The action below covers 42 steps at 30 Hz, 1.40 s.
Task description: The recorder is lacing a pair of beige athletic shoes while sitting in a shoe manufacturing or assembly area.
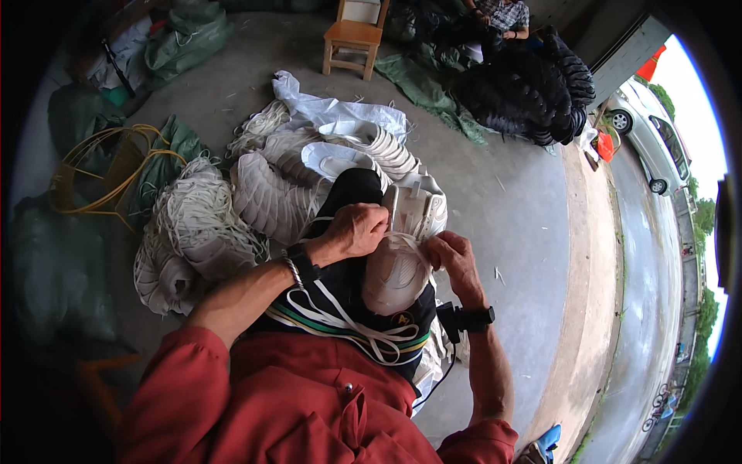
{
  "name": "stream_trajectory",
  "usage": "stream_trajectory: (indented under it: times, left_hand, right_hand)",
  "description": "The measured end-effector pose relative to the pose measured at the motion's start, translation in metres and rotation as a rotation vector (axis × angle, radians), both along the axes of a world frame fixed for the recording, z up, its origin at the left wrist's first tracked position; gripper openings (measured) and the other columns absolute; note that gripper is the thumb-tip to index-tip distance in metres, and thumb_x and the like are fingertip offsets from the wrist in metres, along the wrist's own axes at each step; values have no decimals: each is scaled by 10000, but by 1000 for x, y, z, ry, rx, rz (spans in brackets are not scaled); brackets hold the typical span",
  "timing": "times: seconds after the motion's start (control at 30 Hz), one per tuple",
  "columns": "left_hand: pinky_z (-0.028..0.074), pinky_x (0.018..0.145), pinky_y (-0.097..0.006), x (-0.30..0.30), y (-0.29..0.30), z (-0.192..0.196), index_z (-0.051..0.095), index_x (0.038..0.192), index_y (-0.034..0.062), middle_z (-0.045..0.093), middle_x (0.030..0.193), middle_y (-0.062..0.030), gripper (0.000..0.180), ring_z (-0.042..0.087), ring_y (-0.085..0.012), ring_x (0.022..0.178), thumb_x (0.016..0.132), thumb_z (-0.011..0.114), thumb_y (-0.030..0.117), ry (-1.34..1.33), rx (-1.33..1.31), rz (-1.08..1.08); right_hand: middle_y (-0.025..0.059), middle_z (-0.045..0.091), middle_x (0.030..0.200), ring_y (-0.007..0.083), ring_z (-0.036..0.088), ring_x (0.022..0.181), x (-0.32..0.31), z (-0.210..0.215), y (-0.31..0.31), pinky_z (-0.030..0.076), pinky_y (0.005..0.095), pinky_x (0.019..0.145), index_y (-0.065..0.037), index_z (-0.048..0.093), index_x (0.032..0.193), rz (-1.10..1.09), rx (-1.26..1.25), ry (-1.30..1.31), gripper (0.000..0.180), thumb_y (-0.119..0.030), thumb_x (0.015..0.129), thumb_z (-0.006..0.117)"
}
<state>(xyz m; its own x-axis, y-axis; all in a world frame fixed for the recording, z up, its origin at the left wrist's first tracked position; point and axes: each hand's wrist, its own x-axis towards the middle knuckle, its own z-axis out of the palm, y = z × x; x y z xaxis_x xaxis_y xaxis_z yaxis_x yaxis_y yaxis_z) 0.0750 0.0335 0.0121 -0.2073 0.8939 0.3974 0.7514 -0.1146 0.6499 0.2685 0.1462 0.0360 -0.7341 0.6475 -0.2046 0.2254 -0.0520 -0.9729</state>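
Note:
A pale beige shoe upper (pixel 396 274) lies across my lap, its toe pointed toward me. My left hand (pixel 359 230) is closed at its left edge, and my right hand (pixel 454 255) pinches at its right edge. Between them a white shoelace (pixel 406 237) crosses the upper, and both sets of fingers close on it; the fingertips are partly hidden. Several loose white laces (pixel 369 334) are draped over my dark striped trousers below the upper. Just beyond my knee sits a stack of similar pale uppers (pixel 386 151).
To the left lies a heap of uppers with tangled laces (pixel 202 213), beside a yellow hoop-like frame (pixel 108 174) and green sacks (pixel 185 42). A wooden chair (pixel 354 37) stands ahead. Farther right, a person (pixel 502 15) sits behind a black pile (pixel 525 93); a silver car (pixel 649 135) is outside.

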Motion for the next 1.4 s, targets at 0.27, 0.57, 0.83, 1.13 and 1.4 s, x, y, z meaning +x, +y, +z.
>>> stream_trajectory:
  times: [0.27, 0.57, 0.83, 1.13, 1.4]
  left_hand:
    - [427, 558, -394, -10, -1, 2, 527, 693, -4, 548, 673, -153, 69, 559, -340, 650, 726, 546, 53, -11, -6, -24]
    - [324, 966, -428, 1, 10, 30, 444, 1159, 12, 465, 1189, -171, 534, 405, -381, 1122, 642, 571, -27, 220, 93, -156]
    - [378, 891, -433, -10, 21, 46, 497, 1037, 10, 493, 1071, -190, 435, 458, -396, 1030, 618, 612, 5, 363, -87, -416]
    - [400, 757, -436, -18, 14, 58, 554, 912, 1, 479, 917, -173, 271, 475, -370, 872, 645, 573, 47, 376, -146, -486]
    - [401, 733, -436, -23, 12, 43, 564, 886, 1, 491, 896, -169, 222, 479, -379, 840, 680, 538, 82, 422, -71, -460]
  right_hand:
    - [214, 525, 569, 347, 570, 538, -22, -5, -5, 450, 408, 524, 30, 557, 687, -104, 755, -196, 231, -196, 731, 563]
    - [112, 533, 670, 321, 553, 622, -10, -48, 16, 446, 383, 547, -78, 530, 701, 5, 963, -295, 140, -199, 739, 590]
    - [111, 512, 831, 274, 503, 853, -34, -1, 17, 389, 382, 742, -39, 552, 796, -61, 1184, 34, 198, -182, 668, 601]
    - [114, 496, 919, 273, 440, 947, -85, -40, 8, 308, 419, 876, -65, 568, 749, -18, 1443, 83, 213, -242, 632, 588]
    - [121, 517, 1046, 268, 431, 1003, -85, -50, 11, 278, 421, 912, -77, 627, 820, 67, 1363, 8, 339, -326, 590, 623]
